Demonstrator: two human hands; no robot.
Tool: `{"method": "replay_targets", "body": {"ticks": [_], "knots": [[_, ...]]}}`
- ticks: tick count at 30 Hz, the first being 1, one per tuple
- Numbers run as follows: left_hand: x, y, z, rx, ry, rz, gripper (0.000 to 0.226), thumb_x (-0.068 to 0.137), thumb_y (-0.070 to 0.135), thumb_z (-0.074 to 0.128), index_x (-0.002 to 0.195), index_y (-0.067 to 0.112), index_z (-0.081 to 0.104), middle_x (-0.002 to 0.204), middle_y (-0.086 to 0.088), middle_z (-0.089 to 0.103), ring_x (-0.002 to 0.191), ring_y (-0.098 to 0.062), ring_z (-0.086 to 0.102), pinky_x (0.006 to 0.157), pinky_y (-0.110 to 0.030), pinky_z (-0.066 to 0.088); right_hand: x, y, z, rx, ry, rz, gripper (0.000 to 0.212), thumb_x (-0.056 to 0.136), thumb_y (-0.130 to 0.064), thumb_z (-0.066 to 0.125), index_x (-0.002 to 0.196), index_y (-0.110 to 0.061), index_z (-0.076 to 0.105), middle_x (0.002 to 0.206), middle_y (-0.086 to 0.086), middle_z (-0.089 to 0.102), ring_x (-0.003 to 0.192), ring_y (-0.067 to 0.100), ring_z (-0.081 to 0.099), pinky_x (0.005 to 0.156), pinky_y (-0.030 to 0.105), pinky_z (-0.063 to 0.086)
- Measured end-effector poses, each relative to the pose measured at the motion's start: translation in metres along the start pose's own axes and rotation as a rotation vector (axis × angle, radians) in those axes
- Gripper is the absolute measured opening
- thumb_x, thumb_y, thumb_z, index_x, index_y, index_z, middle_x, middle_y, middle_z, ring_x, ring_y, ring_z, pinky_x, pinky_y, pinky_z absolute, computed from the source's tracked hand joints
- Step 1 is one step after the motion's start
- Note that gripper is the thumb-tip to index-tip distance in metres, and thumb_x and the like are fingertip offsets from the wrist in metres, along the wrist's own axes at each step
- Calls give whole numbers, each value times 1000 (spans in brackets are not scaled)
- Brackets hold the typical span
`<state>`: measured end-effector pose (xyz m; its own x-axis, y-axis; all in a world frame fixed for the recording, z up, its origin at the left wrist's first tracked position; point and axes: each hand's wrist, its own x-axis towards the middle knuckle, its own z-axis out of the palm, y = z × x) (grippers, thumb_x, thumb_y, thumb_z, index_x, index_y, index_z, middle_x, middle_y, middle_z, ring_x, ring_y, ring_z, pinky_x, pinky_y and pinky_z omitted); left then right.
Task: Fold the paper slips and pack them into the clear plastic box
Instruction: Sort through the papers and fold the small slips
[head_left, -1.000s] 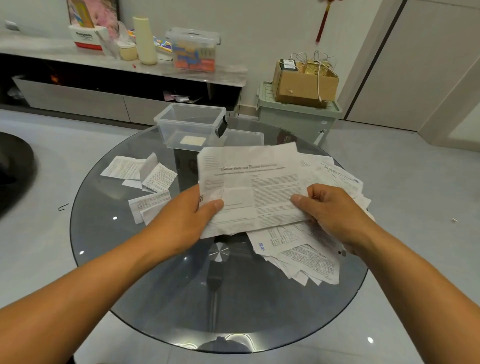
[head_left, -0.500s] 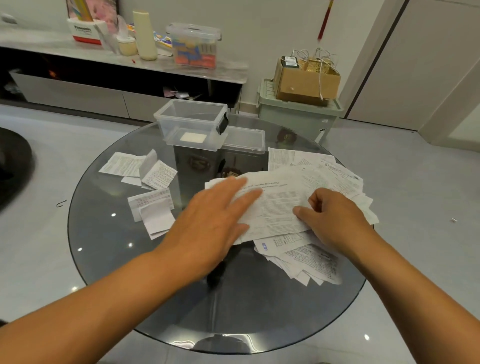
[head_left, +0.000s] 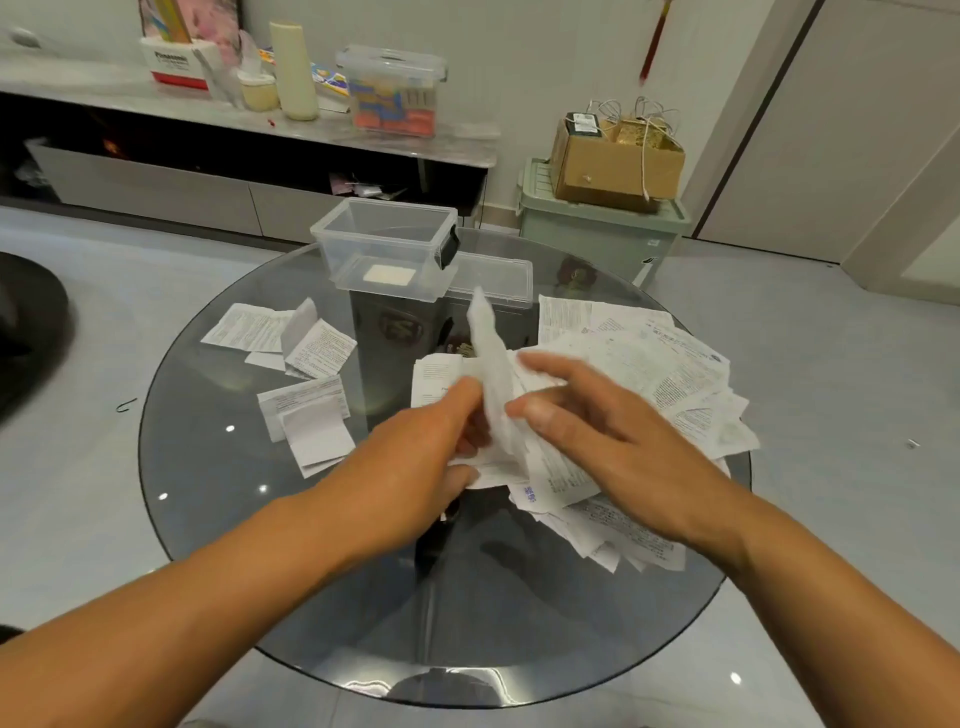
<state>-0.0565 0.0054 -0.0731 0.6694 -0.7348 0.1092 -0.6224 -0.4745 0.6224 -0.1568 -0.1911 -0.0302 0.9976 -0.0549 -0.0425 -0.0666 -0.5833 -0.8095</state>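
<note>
You are pinching a white printed paper slip (head_left: 491, 384), standing on edge, between your left hand (head_left: 415, 457) and right hand (head_left: 597, 421) above the loose paper pile (head_left: 649, 395) by the round glass table's (head_left: 218, 499) right edge, the clear plastic box (head_left: 387, 247) sitting open at its far edge.

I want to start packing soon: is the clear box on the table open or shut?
Open. The clear plastic box has no lid on; its lid lies flat on the glass table beside it.
</note>
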Motion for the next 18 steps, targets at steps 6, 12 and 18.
{"method": "replay_targets", "body": {"ticks": [6,12,18], "knots": [[-6,-2,-10,86,166,-52,93,72,29,87,138,48,26,133,9,32,106,-8,54,78,-30,54,0,11,20,-539,-212,-86,42,110,-44,30,134,-32,62,143,-19,55,135,0,42,127,34,9],[-6,-15,-18,470,27,195,28,92,34,69,119,30,73,133,-1,65,121,-29,61,92,-44,54,11,23,17,-473,-95,-76,49,103,-14,49,145,-39,53,142,-21,51,131,2,44,107,15,32],[-5,-10,-29,301,-72,-28,30,104,46,44,115,33,69,106,8,73,96,-18,64,83,-40,51,25,39,21,-437,71,-74,44,95,-24,71,137,-35,62,143,-18,53,130,6,48,113,30,37]]}}
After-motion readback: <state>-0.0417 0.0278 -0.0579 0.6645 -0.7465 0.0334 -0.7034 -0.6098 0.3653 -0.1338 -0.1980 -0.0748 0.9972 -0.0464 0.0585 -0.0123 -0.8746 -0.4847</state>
